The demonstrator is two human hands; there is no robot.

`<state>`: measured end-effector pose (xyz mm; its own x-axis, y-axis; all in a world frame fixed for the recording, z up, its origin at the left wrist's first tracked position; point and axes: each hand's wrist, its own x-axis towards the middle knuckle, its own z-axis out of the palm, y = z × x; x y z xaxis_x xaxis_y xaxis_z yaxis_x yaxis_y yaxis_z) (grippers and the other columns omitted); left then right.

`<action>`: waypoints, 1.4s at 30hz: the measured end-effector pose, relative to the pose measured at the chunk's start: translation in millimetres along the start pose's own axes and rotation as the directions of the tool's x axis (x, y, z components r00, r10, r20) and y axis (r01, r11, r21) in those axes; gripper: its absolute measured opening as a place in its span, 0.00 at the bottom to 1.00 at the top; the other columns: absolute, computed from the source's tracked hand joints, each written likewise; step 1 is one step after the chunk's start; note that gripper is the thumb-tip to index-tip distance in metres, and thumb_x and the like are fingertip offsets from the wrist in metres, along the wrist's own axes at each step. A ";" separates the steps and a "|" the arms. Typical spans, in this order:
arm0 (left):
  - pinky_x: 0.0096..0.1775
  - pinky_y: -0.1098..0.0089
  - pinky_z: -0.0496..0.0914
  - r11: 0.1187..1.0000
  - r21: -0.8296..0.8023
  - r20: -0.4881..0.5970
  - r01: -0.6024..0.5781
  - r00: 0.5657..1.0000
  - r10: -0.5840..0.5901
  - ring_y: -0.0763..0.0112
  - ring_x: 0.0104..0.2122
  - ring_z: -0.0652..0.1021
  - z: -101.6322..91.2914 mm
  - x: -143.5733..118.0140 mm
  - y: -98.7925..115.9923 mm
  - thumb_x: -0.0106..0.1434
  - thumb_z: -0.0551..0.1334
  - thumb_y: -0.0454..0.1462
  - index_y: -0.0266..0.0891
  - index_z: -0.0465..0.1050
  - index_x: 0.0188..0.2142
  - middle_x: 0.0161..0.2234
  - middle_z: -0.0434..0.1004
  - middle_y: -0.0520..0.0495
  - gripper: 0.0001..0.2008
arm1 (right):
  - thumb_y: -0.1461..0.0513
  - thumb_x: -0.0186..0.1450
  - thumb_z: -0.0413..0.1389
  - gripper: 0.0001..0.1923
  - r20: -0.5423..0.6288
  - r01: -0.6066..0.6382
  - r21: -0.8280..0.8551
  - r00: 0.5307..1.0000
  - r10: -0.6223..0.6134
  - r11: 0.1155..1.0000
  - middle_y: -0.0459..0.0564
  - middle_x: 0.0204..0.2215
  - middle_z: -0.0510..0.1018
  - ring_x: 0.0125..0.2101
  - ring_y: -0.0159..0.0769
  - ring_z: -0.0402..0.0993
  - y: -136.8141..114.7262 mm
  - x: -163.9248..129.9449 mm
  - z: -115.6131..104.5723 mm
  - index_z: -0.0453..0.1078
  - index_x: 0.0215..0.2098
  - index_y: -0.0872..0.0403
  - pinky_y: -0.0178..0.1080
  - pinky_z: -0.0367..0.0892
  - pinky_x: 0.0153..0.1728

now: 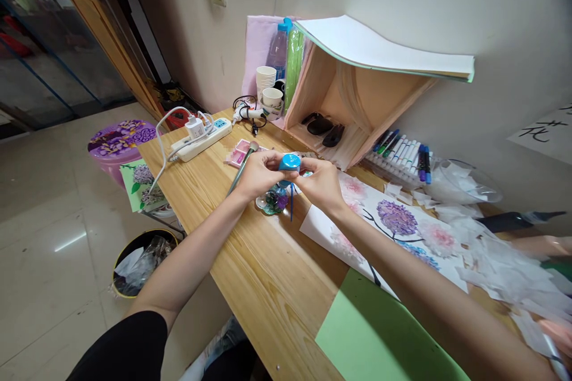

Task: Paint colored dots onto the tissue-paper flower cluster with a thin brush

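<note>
Out in front of me, over the desk, both my hands meet around a small container with a shiny blue top (290,162). My left hand (263,175) grips it from the left with thumb and fingers. From the other side, the fingers of my right hand (320,183) are closed on it. Below them a paint-stained dish (271,200) with green, blue and purple patches rests on the wood, partly covered. A thin blue stick (292,205) shows under the container. Beside my left hand is a thick brush (243,168), its tip by a pink palette (241,152).
Flower-painted paper (397,220) and a green sheet (379,333) lie to the right, near crumpled tissues (500,262). Behind stand a pink box (370,101), markers (402,152) and paper cups (268,86). A power strip (201,141) sits back left; a bin (145,262) stands below.
</note>
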<state>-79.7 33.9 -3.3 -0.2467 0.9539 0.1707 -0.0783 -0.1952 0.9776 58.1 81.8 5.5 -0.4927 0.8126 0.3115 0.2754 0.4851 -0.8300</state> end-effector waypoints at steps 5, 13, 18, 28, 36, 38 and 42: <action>0.36 0.68 0.73 1.000 0.003 -0.002 0.004 1.000 -0.004 0.68 0.28 0.79 0.1 -0.3 0.0 0.35 0.78 0.38 0.36 0.74 0.25 0.24 0.78 0.52 0.18 | 0.60 0.53 0.57 0.07 0.007 -0.005 0.002 1.000 0.005 1.000 0.46 0.20 0.76 0.25 0.34 0.70 0.7 0.2 0.0 0.74 0.22 0.56 0.35 0.63 0.29; 0.37 0.67 0.73 1.000 0.020 0.010 -0.005 1.000 0.005 0.66 0.30 0.80 -1.5 -0.5 -1.5 0.37 0.77 0.37 0.35 0.75 0.25 0.26 0.79 0.50 0.17 | 0.61 0.52 0.57 0.06 0.003 -0.011 0.004 1.000 0.011 1.000 0.45 0.19 0.74 0.25 0.32 0.68 3.1 -0.3 1.7 0.73 0.21 0.56 0.34 0.61 0.28; 0.36 0.69 0.74 1.000 0.024 -0.002 -0.018 1.000 0.018 0.67 0.29 0.80 -0.5 -0.3 -2.4 0.37 0.77 0.38 0.35 0.75 0.25 0.25 0.79 0.50 0.17 | 0.62 0.52 0.58 0.06 -0.004 -0.009 0.003 1.000 0.009 1.000 0.45 0.20 0.75 0.25 0.32 0.68 3.8 0.2 1.8 0.74 0.22 0.56 0.34 0.61 0.29; 0.34 0.70 0.74 0.999 0.039 -0.013 -0.037 0.999 0.037 0.67 0.28 0.81 -0.4 -0.4 -4.2 0.37 0.77 0.37 0.34 0.77 0.26 0.26 0.80 0.50 0.16 | 0.61 0.53 0.58 0.07 0.003 0.009 0.007 1.000 -0.009 1.000 0.45 0.20 0.75 0.25 0.31 0.68 5.3 -0.5 0.9 0.74 0.23 0.57 0.33 0.61 0.28; 0.35 0.69 0.75 0.997 0.051 -0.009 -0.063 0.998 0.064 0.66 0.29 0.81 0.0 -0.8 -4.2 0.39 0.77 0.37 0.34 0.78 0.27 0.26 0.81 0.49 0.16 | 0.62 0.53 0.58 0.06 0.007 -0.005 0.053 1.000 0.004 0.999 0.45 0.21 0.76 0.25 0.31 0.68 8.9 -0.7 3.6 0.74 0.24 0.56 0.34 0.62 0.30; 0.36 0.68 0.75 0.996 0.052 -0.003 -0.073 0.997 0.073 0.65 0.30 0.81 0.1 -0.6 -4.9 0.39 0.77 0.37 0.34 0.78 0.28 0.27 0.81 0.49 0.16 | 0.62 0.53 0.57 0.06 0.009 -0.012 0.076 1.000 0.011 0.997 0.46 0.24 0.77 0.27 0.32 0.70 10.5 -1.5 4.0 0.75 0.26 0.56 0.35 0.64 0.32; 0.40 0.65 0.75 0.995 0.049 0.031 -0.092 0.995 0.091 0.62 0.33 0.82 0.8 0.1 -5.1 0.40 0.77 0.40 0.34 0.80 0.31 0.31 0.83 0.46 0.19 | 0.61 0.52 0.57 0.07 0.025 -0.033 0.126 0.999 0.031 0.991 0.46 0.26 0.79 0.29 0.34 0.72 11.5 -2.0 1.4 0.75 0.28 0.55 0.37 0.66 0.35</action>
<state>-78.6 35.2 -8.2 -0.2227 0.9388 0.2627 -0.0077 -0.2712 0.9625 61.1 85.3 -5.3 -0.5043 0.8188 0.2744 0.1855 0.4131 -0.8916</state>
